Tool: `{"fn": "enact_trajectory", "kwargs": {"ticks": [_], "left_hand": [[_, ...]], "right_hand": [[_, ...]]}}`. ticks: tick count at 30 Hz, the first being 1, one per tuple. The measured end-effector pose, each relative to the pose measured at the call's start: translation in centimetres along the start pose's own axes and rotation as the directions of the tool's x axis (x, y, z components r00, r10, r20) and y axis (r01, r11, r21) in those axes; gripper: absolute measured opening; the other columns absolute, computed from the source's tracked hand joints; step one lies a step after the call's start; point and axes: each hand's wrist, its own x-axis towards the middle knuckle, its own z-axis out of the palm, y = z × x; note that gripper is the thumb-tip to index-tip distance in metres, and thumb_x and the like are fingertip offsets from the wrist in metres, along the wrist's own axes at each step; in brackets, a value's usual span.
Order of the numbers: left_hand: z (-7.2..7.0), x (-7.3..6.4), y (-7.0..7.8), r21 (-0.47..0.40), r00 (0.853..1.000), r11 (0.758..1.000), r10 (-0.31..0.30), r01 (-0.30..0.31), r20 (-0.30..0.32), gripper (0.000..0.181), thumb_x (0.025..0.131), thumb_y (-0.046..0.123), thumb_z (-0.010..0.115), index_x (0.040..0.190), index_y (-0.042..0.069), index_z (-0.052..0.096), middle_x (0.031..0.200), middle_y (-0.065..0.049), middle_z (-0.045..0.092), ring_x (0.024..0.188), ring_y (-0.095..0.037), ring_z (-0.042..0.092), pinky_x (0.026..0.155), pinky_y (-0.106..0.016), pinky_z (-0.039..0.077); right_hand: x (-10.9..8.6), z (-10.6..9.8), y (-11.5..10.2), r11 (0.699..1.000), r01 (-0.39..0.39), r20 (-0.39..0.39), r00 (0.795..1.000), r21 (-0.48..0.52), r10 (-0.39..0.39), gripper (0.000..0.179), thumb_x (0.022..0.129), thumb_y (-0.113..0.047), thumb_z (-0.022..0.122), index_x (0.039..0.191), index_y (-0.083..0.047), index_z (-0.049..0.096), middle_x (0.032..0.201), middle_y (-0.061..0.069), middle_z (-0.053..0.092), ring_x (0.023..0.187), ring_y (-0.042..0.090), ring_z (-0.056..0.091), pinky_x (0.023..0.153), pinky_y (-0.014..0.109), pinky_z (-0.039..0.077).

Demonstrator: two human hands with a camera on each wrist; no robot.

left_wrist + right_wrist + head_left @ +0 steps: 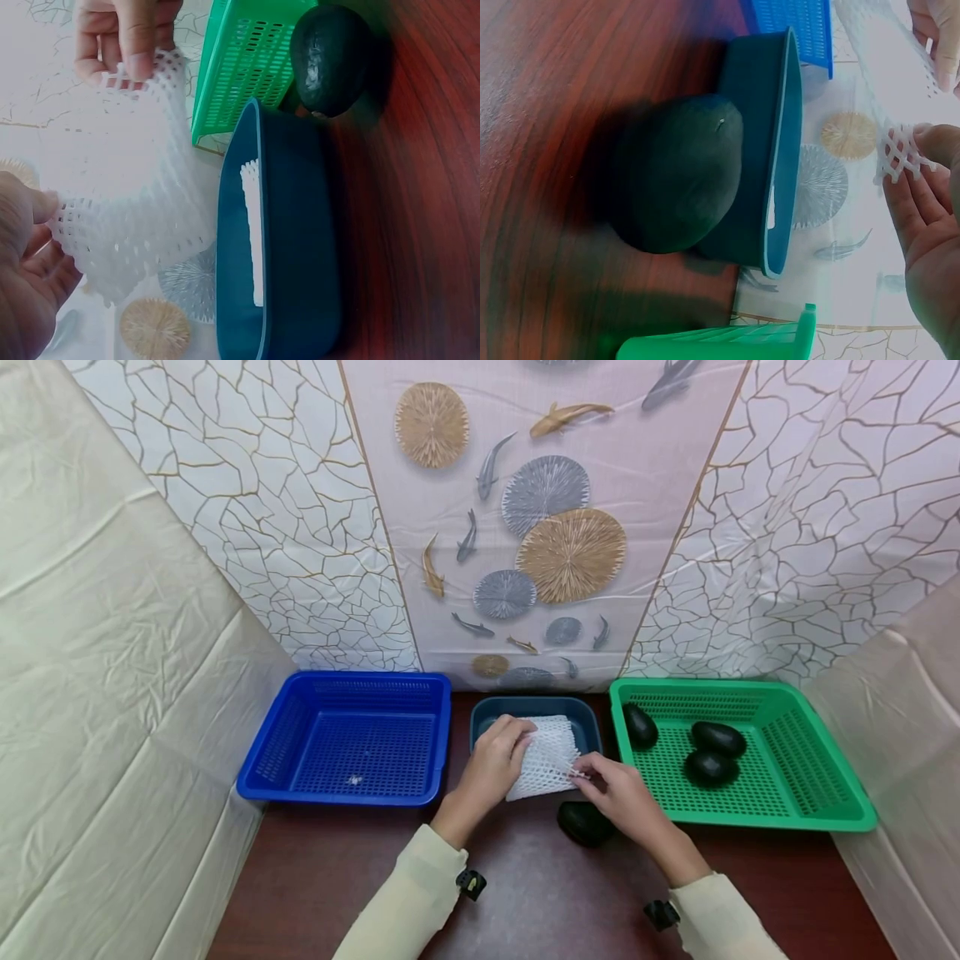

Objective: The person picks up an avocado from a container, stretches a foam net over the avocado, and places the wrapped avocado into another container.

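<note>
A white foam net sleeve (542, 770) is stretched between both hands above the dark teal tray (300, 247). My left hand (493, 762) pinches one side of its edge between thumb and fingers. On the other side my right hand (621, 795) pinches the mesh edge, as the right wrist view also shows. The sleeve's mouth is spread and nothing shows inside it. A dark avocado (585, 823) lies on the table in front of the tray, just below my right hand. Inside the tray lies more white foam netting (253, 240), mostly hidden by the wall.
To the right stands a green basket (757, 817) with three dark avocados (718, 739) in it. A blue basket (343, 797) on the left holds a small pale scrap (355, 780). Patterned cloth walls (525, 635) close off the back and sides of the brown table (525, 910).
</note>
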Motion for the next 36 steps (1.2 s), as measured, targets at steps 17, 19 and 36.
{"fn": "enact_trajectory", "kwargs": {"ticks": [17,19,36], "left_hand": [[0.4,-1.0,1.0,0.136,0.998,0.989,0.044,-0.051,0.054,0.028,0.096,0.020,0.071,0.122,0.009,0.066,0.121,-0.006,0.067,0.114,-0.022,0.063,0.098,-0.039,0.053],[0.5,-1.3,1.2,0.182,0.995,0.979,0.082,-0.092,0.061,0.033,0.094,0.025,0.073,0.122,0.010,0.066,0.121,-0.005,0.066,0.114,-0.022,0.062,0.095,-0.040,0.053],[1.1,-1.7,1.5,0.043,0.996,0.995,0.086,-0.087,0.023,0.012,0.098,0.012,0.070,0.109,0.008,0.069,0.106,-0.004,0.069,0.101,-0.017,0.068,0.091,-0.030,0.056]], "right_hand": [[0.8,-0.6,-1.0,1.000,0.000,-0.090,0.996,0.009,0.001,0.024,0.084,-0.003,0.084,0.101,-0.011,0.069,0.086,-0.002,0.073,0.071,0.004,0.061,0.062,0.032,0.057],[0.9,-0.6,-1.1,1.000,0.002,-0.101,0.995,0.008,-0.001,0.024,0.084,-0.003,0.084,0.102,-0.011,0.069,0.085,-0.001,0.073,0.070,0.004,0.061,0.061,0.032,0.056],[1.6,-1.2,-1.4,0.996,0.061,-0.112,0.992,0.065,-0.054,0.031,0.081,-0.002,0.085,0.108,-0.008,0.070,0.091,0.005,0.075,0.064,0.003,0.058,0.059,0.020,0.051]]}}
